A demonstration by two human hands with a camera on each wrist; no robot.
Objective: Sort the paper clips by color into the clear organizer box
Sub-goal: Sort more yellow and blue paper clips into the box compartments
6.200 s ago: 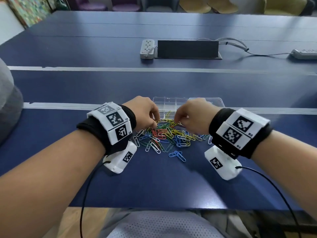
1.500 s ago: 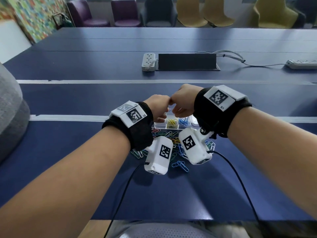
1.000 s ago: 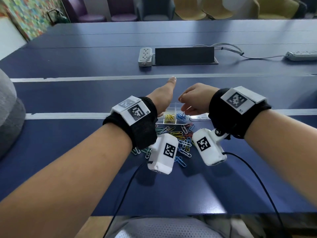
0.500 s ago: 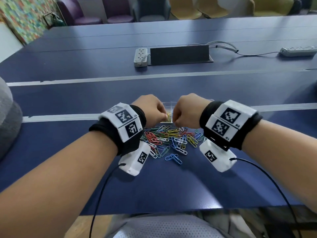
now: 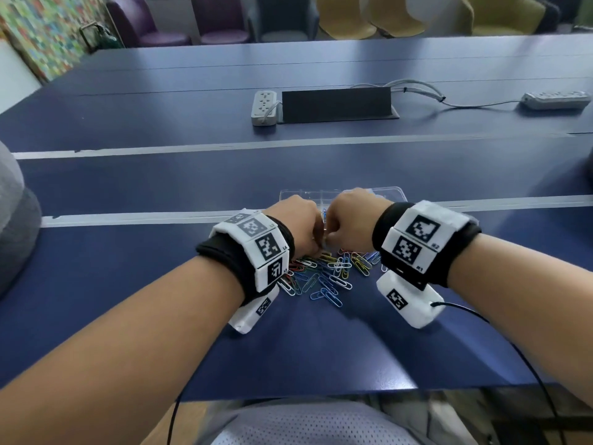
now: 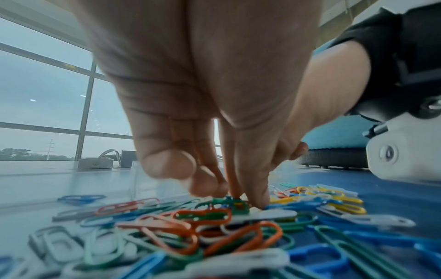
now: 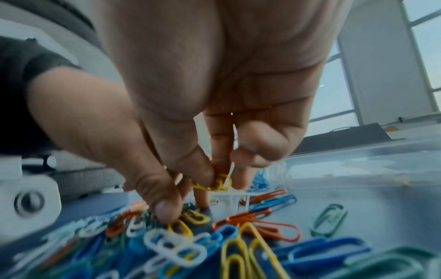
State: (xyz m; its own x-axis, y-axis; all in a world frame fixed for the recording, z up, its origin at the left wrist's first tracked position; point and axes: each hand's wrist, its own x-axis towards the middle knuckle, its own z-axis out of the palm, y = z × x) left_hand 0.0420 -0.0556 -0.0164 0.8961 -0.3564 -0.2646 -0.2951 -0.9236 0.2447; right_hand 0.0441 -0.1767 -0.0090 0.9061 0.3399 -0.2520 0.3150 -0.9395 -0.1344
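- Head camera sits high, looking forward and down over both forearms across the blue table [image 5: 134, 277].
- Left wrist camera rides low, just above the paper clips [image 6: 195, 222], facing along the fingers.
- Right wrist camera mirrors it, very close.
- All three share the clip pile; each wrist view catches the opposite wrist.

Loose heap of multicoloured paper clips [image 5: 324, 273] on blue table, just before the clear organizer box [image 5: 390, 191].
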